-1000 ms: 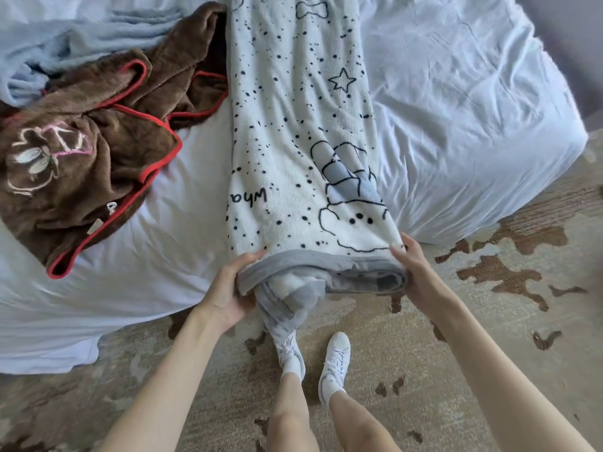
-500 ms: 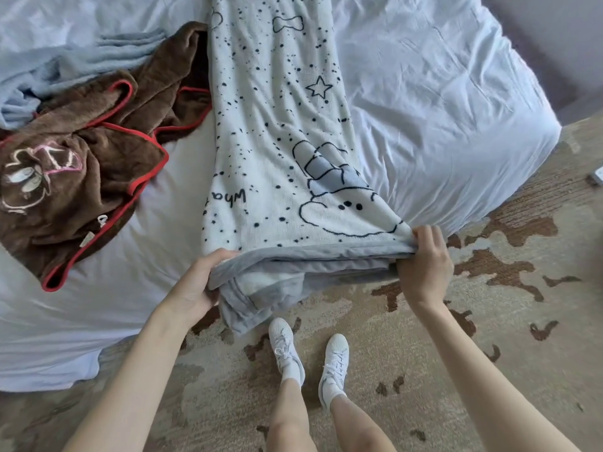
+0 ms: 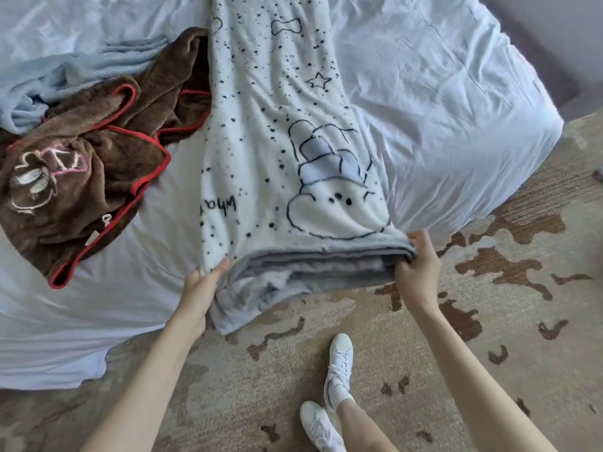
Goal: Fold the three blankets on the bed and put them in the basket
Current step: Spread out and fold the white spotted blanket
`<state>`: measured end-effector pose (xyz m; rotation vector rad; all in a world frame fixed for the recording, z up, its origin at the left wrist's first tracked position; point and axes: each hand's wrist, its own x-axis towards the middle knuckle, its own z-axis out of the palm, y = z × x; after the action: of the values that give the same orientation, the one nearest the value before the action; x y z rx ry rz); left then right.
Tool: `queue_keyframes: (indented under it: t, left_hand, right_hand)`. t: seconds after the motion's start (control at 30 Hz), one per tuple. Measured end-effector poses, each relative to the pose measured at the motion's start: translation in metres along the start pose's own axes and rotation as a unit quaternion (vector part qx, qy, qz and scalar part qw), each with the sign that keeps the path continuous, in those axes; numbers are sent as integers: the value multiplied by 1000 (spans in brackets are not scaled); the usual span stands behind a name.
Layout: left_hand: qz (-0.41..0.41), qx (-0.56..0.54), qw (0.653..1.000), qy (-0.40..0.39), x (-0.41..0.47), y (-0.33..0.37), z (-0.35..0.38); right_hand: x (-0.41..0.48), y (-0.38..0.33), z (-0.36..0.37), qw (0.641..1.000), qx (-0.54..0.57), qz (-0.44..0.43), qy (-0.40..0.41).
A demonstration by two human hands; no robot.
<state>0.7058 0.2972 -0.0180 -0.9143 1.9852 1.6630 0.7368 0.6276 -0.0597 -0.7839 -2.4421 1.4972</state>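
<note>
Two hands (image 3: 310, 282) on "Why"-lettered blanket (image 3: 277, 141)

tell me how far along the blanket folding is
Done: nothing finished; no basket in view. In hand: the left hand and right hand grip the near end of the white spotted blanket, folded lengthwise. Left: the brown red-trimmed blanket and light blue blanket lie crumpled.

Spotted blanket (image 3: 270, 132) cut off above
</note>
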Motion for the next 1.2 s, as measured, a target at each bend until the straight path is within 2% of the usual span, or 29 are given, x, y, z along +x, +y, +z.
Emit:
queue_keyframes:
  t: [0.1,0.23,0.3,0.43,0.5,0.6,0.63,0.73,0.8,0.9,0.97,1.03,1.07,1.13,1.2]
  left_hand:
    - [-94,-12,995,-32,4,-13,5]
    - [-100,-67,992,-34,3,-12,7]
    - [-98,-88,990,-55,-3,-7,10]
    - [-76,-116,983,-118,-12,3,15]
    - [-66,-122,982,-131,-13,7,16]
    - [-54,-126,981,-135,-16,9,16]
    - [-49,-129,981,-138,-17,10,16]
    - [-46,-131,981,-139,-19,14,15]
    - [-49,-129,981,-137,-19,19,15]
    - [-48,-121,982,-137,-19,24,14]
    - [-40,-90,991,-89,-18,23,11]
    - [35,20,998,40,-15,22,5]
    - [103,93,985,100,-16,23,2]
    - [230,159,951,133,-19,25,-6]
    - [303,158,930,140,-19,23,-8]
  right_hand:
    - [-8,20,13,986,80,123,-76]
    - [-12,26,19,966,143,163,-143]
    - [-12,27,23,959,152,154,-184]
    - [-17,28,39,965,29,99,-242]
    - [-20,27,48,974,10,59,-218]
    - [-22,24,56,990,-63,-15,-127]
    - [-21,23,57,988,-92,-44,-116]
    - [-15,23,55,960,-146,-137,-196]
    - [-12,19,53,942,-187,-185,-209]
    - [-11,8,50,928,-248,-231,-155]
    - [-8,-2,45,929,-270,-229,-102]
    - [-2,-15,29,938,-254,-234,-34]
    - [2,-21,18,937,-240,-253,3]
    - [3,-29,-3,925,-230,-298,56]
    - [-2,-26,-19,916,-251,-299,89]
